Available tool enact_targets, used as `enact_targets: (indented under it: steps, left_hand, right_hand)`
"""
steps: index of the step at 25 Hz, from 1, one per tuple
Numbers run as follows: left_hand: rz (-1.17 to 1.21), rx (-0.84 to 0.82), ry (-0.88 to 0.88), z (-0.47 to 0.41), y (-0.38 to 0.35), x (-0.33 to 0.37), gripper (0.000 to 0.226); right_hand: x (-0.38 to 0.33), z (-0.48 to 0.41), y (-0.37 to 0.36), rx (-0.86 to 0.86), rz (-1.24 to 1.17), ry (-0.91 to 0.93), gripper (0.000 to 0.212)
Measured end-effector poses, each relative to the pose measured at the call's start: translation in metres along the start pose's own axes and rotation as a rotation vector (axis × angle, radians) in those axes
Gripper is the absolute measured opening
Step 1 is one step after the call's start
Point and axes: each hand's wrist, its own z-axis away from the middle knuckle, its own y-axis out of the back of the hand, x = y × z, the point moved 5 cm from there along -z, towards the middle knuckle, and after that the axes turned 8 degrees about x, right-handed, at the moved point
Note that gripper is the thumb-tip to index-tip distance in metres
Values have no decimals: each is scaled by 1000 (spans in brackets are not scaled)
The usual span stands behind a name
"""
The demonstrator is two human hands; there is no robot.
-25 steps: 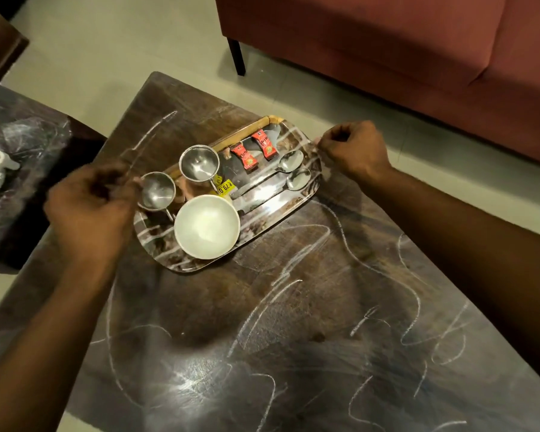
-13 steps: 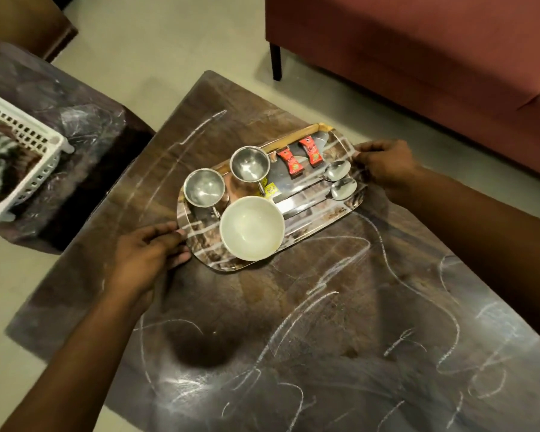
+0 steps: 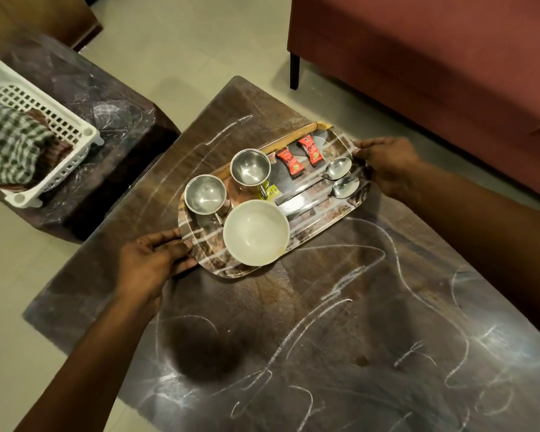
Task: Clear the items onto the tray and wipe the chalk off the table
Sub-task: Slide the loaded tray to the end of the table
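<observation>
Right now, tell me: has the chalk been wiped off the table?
No: white chalk lines cover the table in front of the tray.

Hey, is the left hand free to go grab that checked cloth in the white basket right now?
Probably not yet. The left hand is gripping one end of the tray, and the right hand holds the other. The checked cloth lies uncovered in the white basket on the side table.

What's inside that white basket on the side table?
The white basket holds a green-and-white checked cloth over something dark brown. Whatever lies beneath them is covered, and the basket's left part is out of frame.
</observation>
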Motion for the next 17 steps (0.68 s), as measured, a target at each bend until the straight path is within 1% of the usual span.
enact_targets:
  steps: [5, 7, 10, 13, 17]
  left_hand:
    - [114, 66, 19, 8, 54, -3, 18]
    - [153, 89, 45, 8, 77, -8, 20]
    - [185, 119, 70, 3, 105, -16, 31]
    - [216, 152, 57, -4, 121, -22, 35]
    - [225, 182, 52, -16, 132, -28, 35]
  right_hand:
    - [-35, 18, -60, -117, 67, 43, 10]
    - [-45, 29, -90, -162, 92, 57, 11]
    - [-56, 44, -135, -223, 129, 77, 15]
    - [-61, 54, -169, -250, 153, 93, 22]
    - [-61, 54, -200, -245, 199, 93, 18]
